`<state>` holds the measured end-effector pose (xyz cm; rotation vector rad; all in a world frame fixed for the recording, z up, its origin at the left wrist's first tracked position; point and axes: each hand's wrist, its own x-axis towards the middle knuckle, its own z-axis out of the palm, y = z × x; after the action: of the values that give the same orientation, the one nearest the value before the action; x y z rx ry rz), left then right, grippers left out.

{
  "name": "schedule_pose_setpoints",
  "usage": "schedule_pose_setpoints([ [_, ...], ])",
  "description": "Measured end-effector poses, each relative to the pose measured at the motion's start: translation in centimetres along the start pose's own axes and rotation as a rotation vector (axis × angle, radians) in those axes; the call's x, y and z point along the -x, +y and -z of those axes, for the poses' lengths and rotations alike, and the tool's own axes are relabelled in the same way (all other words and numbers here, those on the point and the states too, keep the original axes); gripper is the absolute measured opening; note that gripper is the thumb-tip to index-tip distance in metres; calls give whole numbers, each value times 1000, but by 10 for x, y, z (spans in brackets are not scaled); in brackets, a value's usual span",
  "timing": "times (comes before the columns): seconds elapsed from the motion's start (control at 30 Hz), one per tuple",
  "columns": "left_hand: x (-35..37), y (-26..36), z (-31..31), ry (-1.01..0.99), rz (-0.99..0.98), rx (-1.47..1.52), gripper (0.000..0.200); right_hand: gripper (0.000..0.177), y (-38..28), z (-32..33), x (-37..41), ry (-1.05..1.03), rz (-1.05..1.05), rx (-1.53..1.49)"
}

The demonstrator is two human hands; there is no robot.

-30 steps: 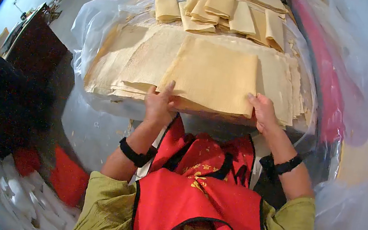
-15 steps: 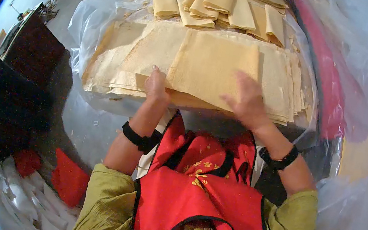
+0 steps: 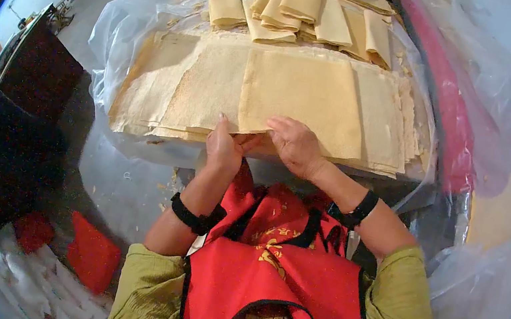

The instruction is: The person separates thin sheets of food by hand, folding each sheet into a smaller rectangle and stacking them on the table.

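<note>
A pale-yellow sheet with a cloth-like grain, looking like tofu skin (image 3: 302, 100), lies folded into a rectangle on a wide stack of similar sheets (image 3: 210, 88). My left hand (image 3: 225, 148) is at the near edge, thumb on top and fingers curled beneath, partly hidden. Beside it, my right hand (image 3: 296, 147) pinches the near left part of the folded sheet, fingertips close to the left hand. What lies between the hidden fingers under the edge cannot be made out fully.
Behind the stack several folded yellow bundles (image 3: 302, 0) lie in a loose heap. Clear plastic sheeting (image 3: 117, 35) hangs around the table's left side. A red strip (image 3: 445, 96) under plastic runs along the right. A dark cabinet (image 3: 37, 72) stands at the left.
My right hand has moved left and towards me, from above the folded sheet's right side to its near edge by my left hand. My left hand has shifted slightly right and nearer me.
</note>
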<state>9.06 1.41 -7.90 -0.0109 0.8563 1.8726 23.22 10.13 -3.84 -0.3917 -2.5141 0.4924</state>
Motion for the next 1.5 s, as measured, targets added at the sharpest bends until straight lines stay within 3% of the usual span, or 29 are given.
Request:
schedule_pose_setpoints([
  [0.07, 5, 1, -3, 8, -56, -62, 48, 25, 0, -1, -1, 23, -49, -69],
  [0.3, 6, 2, 1, -113, -142, -216, 50, 29, 0, -16, -3, -78, 64, 334],
  [0.4, -1, 1, 2, 33, -249, -322, 42, 30, 3, -22, 3, -46, 89, 340],
  [0.5, 1, -2, -13, 112, -505, -496, 37, 30, 3, -15, 5, -72, 107, 341],
  [0.6, -12, -9, -5, -145, -641, -986, 35, 30, 7, -11, 7, -147, 111, 339],
  [0.7, 16, -3, -45, -543, -1073, -1597, 36, 24, -4, 4, 3, -354, 18, 266],
  [0.8, 4, -7, -44, -526, -798, -1937, 39, 18, 3, -2, 3, -588, -162, 162],
  [0.83, 1, -10, -44, -507, -807, -1941, 38, 17, 2, 2, 8, -333, -9, 154],
  [0.93, -1, -9, -45, -517, -699, -1975, 38, 14, 21, -21, 23, 68, 329, 131],
  [1.03, -2, -8, -41, -545, -722, -2021, 36, 14, -1, 8, 37, -269, 242, 246],
  [1.17, 1, -9, -36, -578, -803, -2038, 36, 30, -9, 64, 22, -31, 146, 41],
  [1.27, 3, -8, -45, -578, -778, -2038, 41, 40, 44, 55, 9, 84, 108, 394],
  [1.33, 8, -3, -53, -583, -746, -2042, 51, 48, 57, 55, 17, -148, -22, 443],
  [1.37, -5, -3, -41, -561, -897, -1963, 55, 52, 62, 54, 20, -266, -87, 464],
  [1.4, -30, -5, -20, -537, -1042, -1876, 59, 52, 67, 49, 20, -247, -81, 498],
  [1.47, -39, -3, -18, -346, -1002, -1717, 65, 54, 74, 39, 25, -214, -77, 559],
  [1.5, -28, 4, -36, -188, -828, -1640, 66, 54, 74, 38, 28, -202, -76, 551],
])
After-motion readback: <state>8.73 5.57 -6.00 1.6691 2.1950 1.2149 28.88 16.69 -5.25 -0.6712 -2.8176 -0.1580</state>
